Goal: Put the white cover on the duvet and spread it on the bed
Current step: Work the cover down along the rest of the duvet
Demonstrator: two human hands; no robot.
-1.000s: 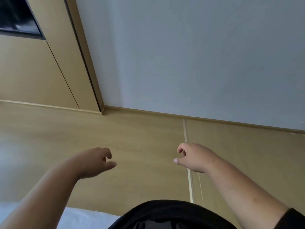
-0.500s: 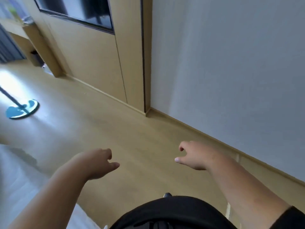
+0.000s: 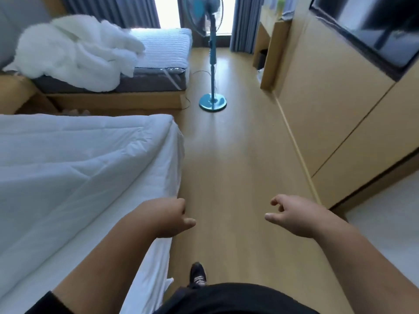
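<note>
Hands hold nothing: the left hand [image 3: 166,217] and right hand [image 3: 294,215] hang over the floor [image 3: 238,155] with loosely curled, empty fingers. Just left of the left hand, a white covered duvet [image 3: 74,168] lies spread on the near bed [image 3: 169,252]. Another white bundle [image 3: 74,51] is heaped on the far bed [image 3: 163,51], beside a blue fan [image 3: 212,64].

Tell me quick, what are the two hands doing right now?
Left hand: open, fingers loosely curled, holding nothing, beside the white cloth-covered bed.
Right hand: open, fingers loosely curled, holding nothing.
</note>
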